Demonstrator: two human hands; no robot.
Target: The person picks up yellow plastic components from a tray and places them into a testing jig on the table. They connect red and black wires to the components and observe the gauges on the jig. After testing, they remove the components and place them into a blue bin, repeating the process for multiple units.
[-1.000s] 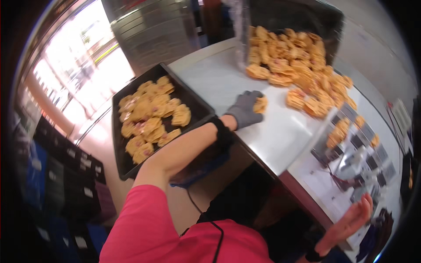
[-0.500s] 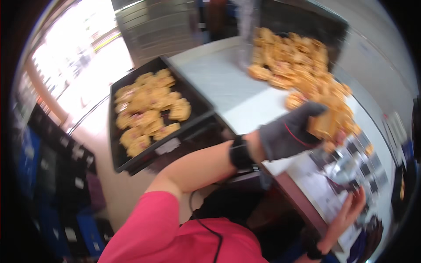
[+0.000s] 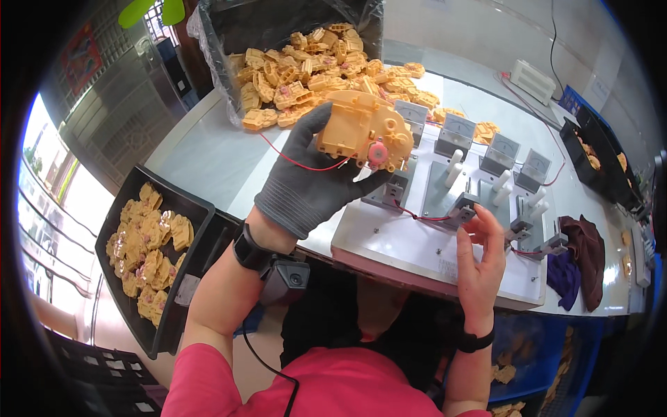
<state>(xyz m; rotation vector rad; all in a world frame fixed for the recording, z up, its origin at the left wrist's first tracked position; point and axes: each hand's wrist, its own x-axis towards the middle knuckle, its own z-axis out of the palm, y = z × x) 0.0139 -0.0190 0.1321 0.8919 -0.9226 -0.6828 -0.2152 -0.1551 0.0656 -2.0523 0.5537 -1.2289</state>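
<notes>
My left hand [image 3: 309, 170], in a dark grey glove, holds up a yellow-orange plastic gearbox housing [image 3: 356, 128] with a small red wheel on its face. A thin red wire [image 3: 295, 161] loops across the glove toward the housing. Beneath and to the right lies a white test board [image 3: 410, 243] carrying grey fixtures with white posts [image 3: 455, 167] and several small analog meters [image 3: 458, 132]. My bare right hand [image 3: 481, 264] is at the board's front, thumb and fingers apart, fingertips beside a grey fixture block [image 3: 464, 210]. Whether they touch it I cannot tell.
A heap of similar housings [image 3: 306, 94] spills from a plastic-lined dark bin [image 3: 240, 21] at the back. More fill a black tray [image 3: 198, 222] at left. Brown and purple cloths [image 3: 583, 257] lie right of the board; a black bin [image 3: 590, 160] stands beyond.
My view has swung right toward the board. My left hand has come away from the heap with a housing, now raised over the board. My right hand is now beside a fixture.
</notes>
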